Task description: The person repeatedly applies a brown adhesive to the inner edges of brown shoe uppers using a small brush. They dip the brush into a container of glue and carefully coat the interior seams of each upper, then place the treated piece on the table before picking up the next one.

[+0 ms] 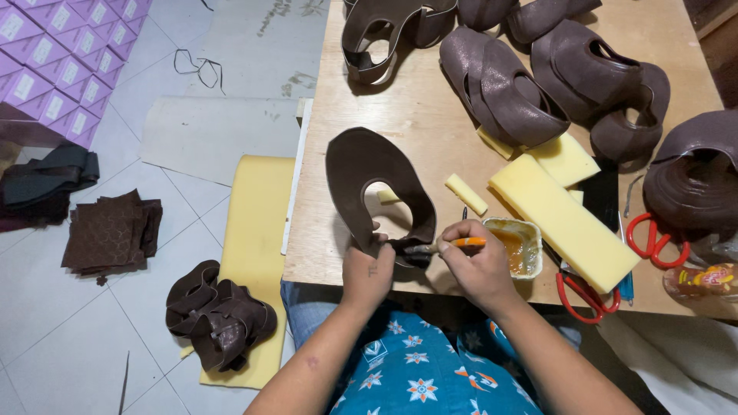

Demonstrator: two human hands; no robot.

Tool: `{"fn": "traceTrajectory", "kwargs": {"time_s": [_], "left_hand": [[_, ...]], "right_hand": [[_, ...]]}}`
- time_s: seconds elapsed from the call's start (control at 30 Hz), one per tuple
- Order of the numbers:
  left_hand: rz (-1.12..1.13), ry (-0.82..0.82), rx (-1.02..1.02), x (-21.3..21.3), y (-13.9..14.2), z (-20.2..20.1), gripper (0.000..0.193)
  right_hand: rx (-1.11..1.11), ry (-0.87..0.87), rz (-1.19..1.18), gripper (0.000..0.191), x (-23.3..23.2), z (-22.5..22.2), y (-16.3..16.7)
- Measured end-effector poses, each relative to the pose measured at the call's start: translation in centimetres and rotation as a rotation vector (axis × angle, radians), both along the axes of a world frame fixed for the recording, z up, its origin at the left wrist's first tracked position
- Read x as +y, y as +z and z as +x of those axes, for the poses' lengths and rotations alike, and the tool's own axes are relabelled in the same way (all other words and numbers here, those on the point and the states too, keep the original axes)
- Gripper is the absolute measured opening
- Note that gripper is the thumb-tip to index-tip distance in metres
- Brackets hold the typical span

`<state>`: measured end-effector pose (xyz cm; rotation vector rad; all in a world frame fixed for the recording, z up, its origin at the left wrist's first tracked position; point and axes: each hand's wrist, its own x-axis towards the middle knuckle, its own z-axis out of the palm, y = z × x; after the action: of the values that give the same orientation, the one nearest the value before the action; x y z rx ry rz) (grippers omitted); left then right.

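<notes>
Leather piece: brown shoe upper point(367, 173) with an oval cutout stands on edge at the near side of the plywood table point(400, 107), just in front of us
Left hand: our left hand point(367, 273) pinches the upper's lower edge, fingers closed on the leather
Right hand: our right hand point(478, 265) is curled tight round an orange-handled brush point(450, 244), its tip touching the upper's folded end beside the left fingers
Glue: small tub of amber glue point(516, 244) sits just right of the brush hand
Doing it well: we judge the stroke should stay thin and follow the edge; keep the pinch close to the tip so the leather does not flop, and reload from the tub sparingly
Nearby: yellow foam blocks point(565, 223), red-handled scissors point(588, 296), more brown uppers point(507, 88) across the table, another heap on foam on the floor point(219, 315)
Hidden: bristles and glued spot are masked by our fingers; we cannot tell how much is coated
Cut off: uppers at top and right edges run out of view
Unclear: dark flat item under the foam is too covered to name
</notes>
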<state>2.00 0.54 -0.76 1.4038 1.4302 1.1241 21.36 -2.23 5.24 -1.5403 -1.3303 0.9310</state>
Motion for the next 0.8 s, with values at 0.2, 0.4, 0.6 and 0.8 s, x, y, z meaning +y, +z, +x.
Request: {"fn": "traceTrajectory", "kwargs": {"time_s": [0.2,0.4,0.6,0.8], "left_hand": [[0.039,-0.007,-0.039,-0.2,-1.9,-0.2,0.028],[0.18,-0.093,-0.088,-0.7,-3.0,-0.3,0.028],[0.196,-0.094,0.027,-0.9,-3.0,-0.5,0.027],[0.131,-0.081,0.051,-1.0,-3.2,-0.5,0.028]], "right_hand": [[-0.055,0.146,0.161,0.015,-0.5,0.1,1.0],[-0.117,0.241,-0.015,0.02,1.0,-1.2,-1.2],[-0.019,0.262,-0.209,0.016,2.1,0.8,-1.6],[-0.107,0.246,-0.06,0.015,1.0,1.0,-0.1]]}}
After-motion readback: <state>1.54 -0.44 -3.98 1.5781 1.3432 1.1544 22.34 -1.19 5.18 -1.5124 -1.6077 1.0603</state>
